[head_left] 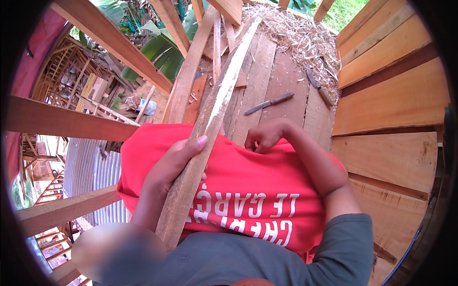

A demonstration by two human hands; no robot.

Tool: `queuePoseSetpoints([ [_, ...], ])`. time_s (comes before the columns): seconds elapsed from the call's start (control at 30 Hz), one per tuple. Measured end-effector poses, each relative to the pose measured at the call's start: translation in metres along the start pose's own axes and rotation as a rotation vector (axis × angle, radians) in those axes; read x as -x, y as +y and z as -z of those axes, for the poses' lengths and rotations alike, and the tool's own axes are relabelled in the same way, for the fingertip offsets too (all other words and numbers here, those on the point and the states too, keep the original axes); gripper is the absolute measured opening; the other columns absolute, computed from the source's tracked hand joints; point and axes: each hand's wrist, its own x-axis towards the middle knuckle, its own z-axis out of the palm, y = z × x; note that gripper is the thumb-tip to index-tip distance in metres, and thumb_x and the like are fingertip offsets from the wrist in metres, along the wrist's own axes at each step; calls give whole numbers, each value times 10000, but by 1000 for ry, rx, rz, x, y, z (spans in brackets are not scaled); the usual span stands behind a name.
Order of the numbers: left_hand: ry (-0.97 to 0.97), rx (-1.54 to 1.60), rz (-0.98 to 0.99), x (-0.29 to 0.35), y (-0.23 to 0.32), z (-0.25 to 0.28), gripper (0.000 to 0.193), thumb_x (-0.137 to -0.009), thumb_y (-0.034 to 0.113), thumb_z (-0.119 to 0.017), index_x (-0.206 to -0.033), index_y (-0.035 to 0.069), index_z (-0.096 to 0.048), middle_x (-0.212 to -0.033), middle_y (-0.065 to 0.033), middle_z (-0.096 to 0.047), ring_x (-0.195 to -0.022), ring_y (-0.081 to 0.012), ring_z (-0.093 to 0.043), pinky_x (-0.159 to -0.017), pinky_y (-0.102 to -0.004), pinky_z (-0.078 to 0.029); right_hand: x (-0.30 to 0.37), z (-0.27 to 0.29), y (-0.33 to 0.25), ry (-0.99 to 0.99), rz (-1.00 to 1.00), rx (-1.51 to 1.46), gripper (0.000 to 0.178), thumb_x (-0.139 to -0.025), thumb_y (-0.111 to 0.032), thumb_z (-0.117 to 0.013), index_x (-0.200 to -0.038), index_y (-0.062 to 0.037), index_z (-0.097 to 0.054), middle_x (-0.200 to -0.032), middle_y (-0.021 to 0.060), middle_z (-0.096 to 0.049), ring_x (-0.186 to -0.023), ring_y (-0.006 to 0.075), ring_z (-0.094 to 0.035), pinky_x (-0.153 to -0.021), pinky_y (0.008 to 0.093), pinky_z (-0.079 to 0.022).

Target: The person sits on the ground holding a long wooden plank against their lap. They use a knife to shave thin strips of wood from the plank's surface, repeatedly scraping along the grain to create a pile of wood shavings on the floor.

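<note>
My left hand (183, 155) is wrapped round a long wooden batten (217, 102), thumb on its upper face. The batten slants from beside my chest to the far planks; its far part is pale and freshly shaved, its near end rough and brown. Over my lap lies a red cloth (238, 171) with white lettering. My right hand (267, 136) rests at the cloth's far edge, fingers curled in and pinching the fabric. Beyond it a straight knife (269, 103) lies on the wooden planks (286, 71). Farther right is a second, slightly curved knife (319, 87).
Curled wood shavings (305, 45) are heaped at the far right of the planks. A wooden board wall (389, 107) stands on my right. Slanting timber rails (71, 119) run along my left, with corrugated metal sheet (93, 186) and stacked lumber (93, 90) below.
</note>
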Motion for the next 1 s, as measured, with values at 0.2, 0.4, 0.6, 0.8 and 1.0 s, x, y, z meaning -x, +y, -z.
queuePoseSetpoints([
  [0.2,27,20,-6,0,0,-1,566,-889,498,-700,-1120,-6,-584,-796,-67,-607,-588,-126,-615,-538,-239,-533,31,1,-7,222,-269,344,254,-835,-196,-676,-1015,-32,-747,-855,79,-736,-772,144,-656,-736,335,-512],
  [0.4,-2,31,6,2,0,-4,497,-901,466,-697,-1074,12,-588,-784,-61,-605,-575,-120,-605,-522,-229,-524,14,-9,-6,187,-423,152,316,-802,-173,-642,-1091,-62,-704,-1014,162,-725,-977,296,-682,-858,389,-519],
  [0.6,-23,-1,-17,1,0,-4,558,-895,505,-696,-1117,6,-582,-791,-53,-614,-586,-119,-626,-536,-237,-529,-24,-32,5,54,-42,-691,550,-871,-257,-650,-1367,-46,-543,-1301,217,-618,-1192,323,-607,-967,381,-501],
  [0.8,14,7,21,1,-1,-4,530,-899,483,-698,-1100,6,-581,-796,-59,-610,-582,-120,-617,-524,-231,-523,-40,-34,-19,177,-192,-120,562,-917,-365,-625,-1322,21,-573,-1245,209,-666,-1152,312,-639,-963,413,-495],
  [1.0,5,27,11,1,0,-4,469,-909,444,-694,-1058,14,-583,-780,-65,-604,-557,-123,-599,-504,-231,-521,-32,-25,7,282,-142,19,412,-852,-294,-693,-1151,-11,-677,-1087,214,-707,-1054,376,-667,-887,434,-527],
])
